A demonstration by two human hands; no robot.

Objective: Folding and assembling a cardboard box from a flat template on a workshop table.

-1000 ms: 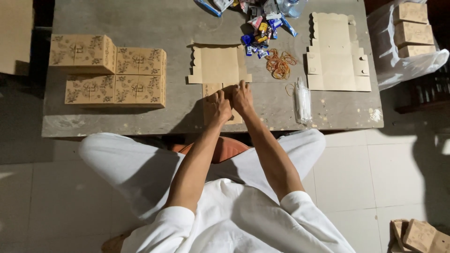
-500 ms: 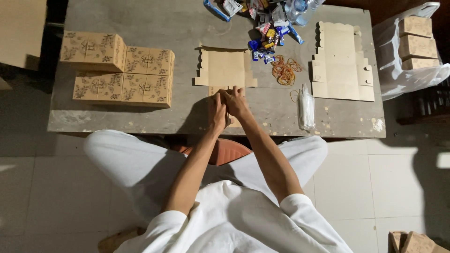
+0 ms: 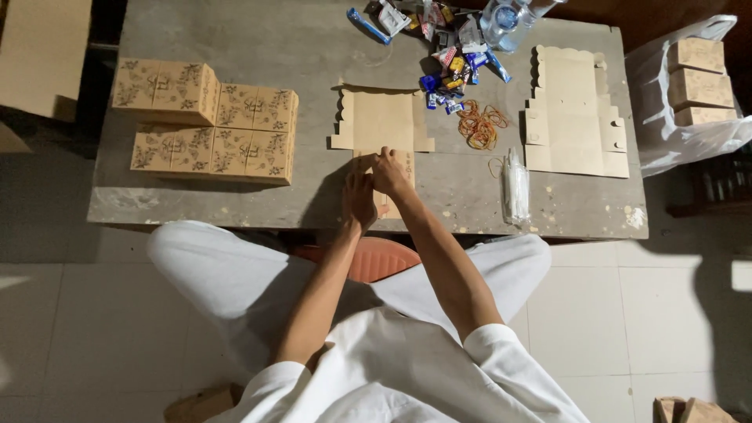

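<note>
A flat brown cardboard box blank (image 3: 382, 121) with scalloped edges lies on the grey table (image 3: 258, 47) in front of me. Its near flap (image 3: 399, 160) carries a printed pattern. My left hand (image 3: 359, 200) presses on the near left part of that flap. My right hand (image 3: 389, 172) pinches the flap at its fold line, fingers bent onto the card. Both hands touch the blank close together near the table's front edge.
Folded patterned boxes (image 3: 207, 129) are stacked at the left. A stack of flat blanks (image 3: 574, 113) lies at the right, with rubber bands (image 3: 479, 124), wrapped sweets (image 3: 446, 66), a plastic sleeve (image 3: 515, 188) and a water bottle (image 3: 501, 19) nearby. A bag of boxes (image 3: 697, 78) stands at the far right.
The view has shifted slightly. My hands stay on the near flap, with the right hand moved a little further up towards the fold.
</note>
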